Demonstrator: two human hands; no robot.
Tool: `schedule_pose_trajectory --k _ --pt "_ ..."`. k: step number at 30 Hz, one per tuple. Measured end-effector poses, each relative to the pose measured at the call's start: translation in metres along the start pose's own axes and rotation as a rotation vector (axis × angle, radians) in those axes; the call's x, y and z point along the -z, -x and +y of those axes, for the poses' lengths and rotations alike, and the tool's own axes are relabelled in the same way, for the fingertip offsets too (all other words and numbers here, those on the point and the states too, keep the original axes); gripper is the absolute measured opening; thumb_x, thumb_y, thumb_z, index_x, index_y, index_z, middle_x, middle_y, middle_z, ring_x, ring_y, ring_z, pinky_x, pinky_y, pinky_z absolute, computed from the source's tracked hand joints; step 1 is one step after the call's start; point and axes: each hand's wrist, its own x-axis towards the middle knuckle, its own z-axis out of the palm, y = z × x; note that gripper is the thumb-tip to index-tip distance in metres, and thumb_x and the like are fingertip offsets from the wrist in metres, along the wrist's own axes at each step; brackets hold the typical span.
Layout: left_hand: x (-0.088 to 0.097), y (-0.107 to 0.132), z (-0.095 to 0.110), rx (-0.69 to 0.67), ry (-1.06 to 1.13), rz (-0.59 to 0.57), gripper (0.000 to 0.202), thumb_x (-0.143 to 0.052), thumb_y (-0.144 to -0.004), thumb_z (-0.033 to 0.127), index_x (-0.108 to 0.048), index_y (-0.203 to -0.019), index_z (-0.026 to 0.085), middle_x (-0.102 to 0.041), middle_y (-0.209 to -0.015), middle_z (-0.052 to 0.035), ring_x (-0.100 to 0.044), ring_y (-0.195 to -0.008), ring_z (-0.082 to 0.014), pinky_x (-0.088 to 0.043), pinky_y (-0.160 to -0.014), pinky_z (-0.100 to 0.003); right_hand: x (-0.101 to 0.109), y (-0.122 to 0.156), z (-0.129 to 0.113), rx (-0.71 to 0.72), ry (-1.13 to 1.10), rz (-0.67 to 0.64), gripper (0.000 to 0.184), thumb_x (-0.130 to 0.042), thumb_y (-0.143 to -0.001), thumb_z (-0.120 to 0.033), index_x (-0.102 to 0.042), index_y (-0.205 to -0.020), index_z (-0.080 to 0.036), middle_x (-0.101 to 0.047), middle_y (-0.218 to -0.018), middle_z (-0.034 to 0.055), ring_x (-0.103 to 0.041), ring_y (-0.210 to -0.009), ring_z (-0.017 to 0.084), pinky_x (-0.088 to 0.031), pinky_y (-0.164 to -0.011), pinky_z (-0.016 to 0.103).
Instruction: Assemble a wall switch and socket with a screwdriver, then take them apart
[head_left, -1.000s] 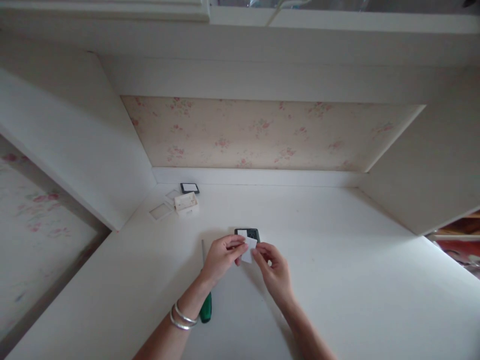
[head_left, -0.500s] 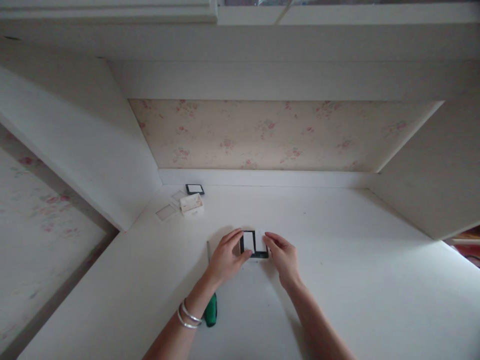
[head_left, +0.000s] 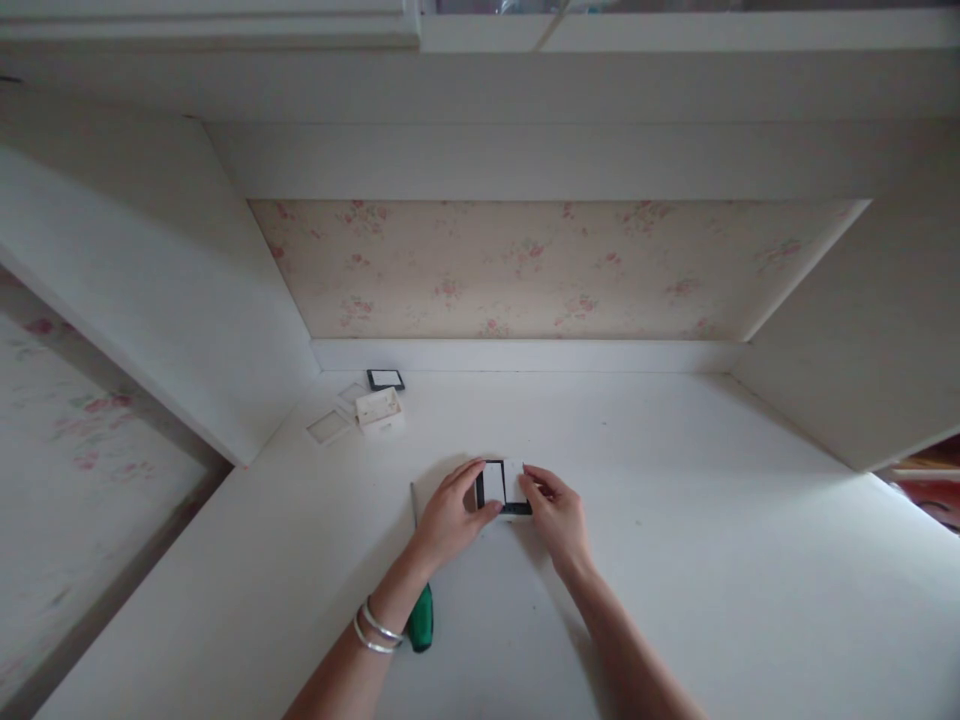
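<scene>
Squarely between the two hands, the small black rectangular plastic frame (head_left: 503, 487) lies flat on the white painted counter (head_left: 675, 560), with two smooth white inserts (head_left: 495, 483) filling its openings. The left hand (head_left: 450, 515) is half-curled, its fingers along the frame's left end and its thumb on the near edge, a light pinch that seems meant to stop the frame from sliding. The right hand (head_left: 559, 510) is bent over the frame's right end with its fingertips pressing on the white insert there; it is not closed round anything. Two thin silver metal bangles (head_left: 372, 633) circle the left wrist.

Just left of the frame and nearer the person, a screwdriver with a glossy green plastic handle (head_left: 421, 630) lies partly under the left forearm, its slim grey shaft pointing away. It looks parked within easy reach. Well beyond the frame to the left, spare parts sit apart: an open white plastic box (head_left: 380, 410), a second small black-rimmed plate (head_left: 385, 380) and flat pale square covers (head_left: 328, 427). Behind the frame rises a matt beige panel of faded floral wallpaper (head_left: 555, 270).
</scene>
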Motion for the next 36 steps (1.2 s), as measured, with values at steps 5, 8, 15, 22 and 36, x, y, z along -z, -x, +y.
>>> schedule_pose_trajectory --k 5,8,15,22,36 --pt "-0.0001 -0.0004 -0.0004 -0.004 0.003 -0.001 0.055 -0.064 -0.080 0.038 -0.048 -0.131 0.023 -0.048 -0.137 -0.0063 -0.042 -0.128 -0.0223 -0.033 -0.110 -0.040 0.0011 0.0017 -0.0062 -0.024 -0.050 0.019 0.042 -0.064 -0.073 -0.048 -0.072 -0.097 -0.015 -0.069 -0.078 0.0074 -0.059 -0.065 0.020 -0.046 -0.058 0.030" --pt "-0.0013 -0.0007 -0.0012 -0.001 0.006 0.013 0.055 -0.065 -0.079 0.037 -0.049 -0.130 0.023 -0.049 -0.136 -0.0063 -0.043 -0.127 -0.0221 -0.033 -0.110 -0.039 0.0012 0.0024 -0.0080 -0.071 -0.093 0.031 0.040 -0.063 -0.073 -0.048 -0.073 -0.094 -0.015 -0.069 -0.075 0.0067 -0.060 -0.065 0.021 -0.045 -0.055 0.029" --pt "-0.0009 -0.0008 0.0002 -0.003 -0.002 0.015 0.055 -0.066 -0.079 0.035 -0.050 -0.129 0.021 -0.050 -0.135 -0.0070 -0.044 -0.126 -0.0219 -0.034 -0.110 -0.039 -0.0040 0.0031 -0.0030 -0.009 -0.044 0.093 0.038 -0.061 -0.076 -0.048 -0.072 -0.094 -0.017 -0.071 -0.090 0.0083 -0.063 -0.080 0.023 -0.048 -0.071 0.032" --pt "-0.0013 -0.0006 0.0002 0.009 0.009 0.020 0.055 -0.066 -0.078 0.035 -0.049 -0.129 0.022 -0.049 -0.136 -0.0069 -0.043 -0.127 -0.0223 -0.033 -0.110 -0.039 -0.0051 0.0026 -0.0025 0.039 0.016 0.042 0.041 -0.058 -0.079 -0.051 -0.072 -0.095 -0.016 -0.071 -0.091 0.0092 -0.063 -0.081 0.024 -0.048 -0.070 0.033" --pt "-0.0037 -0.0006 -0.0028 -0.008 -0.003 0.024 0.055 -0.065 -0.079 0.034 -0.049 -0.129 0.022 -0.049 -0.135 -0.0071 -0.044 -0.126 -0.0223 -0.034 -0.110 -0.040 -0.0049 0.0052 -0.0065 0.273 0.169 0.016 0.031 -0.054 -0.085 -0.043 -0.072 -0.088 -0.018 -0.065 -0.090 0.0079 -0.053 -0.060 0.014 -0.047 -0.060 0.029"
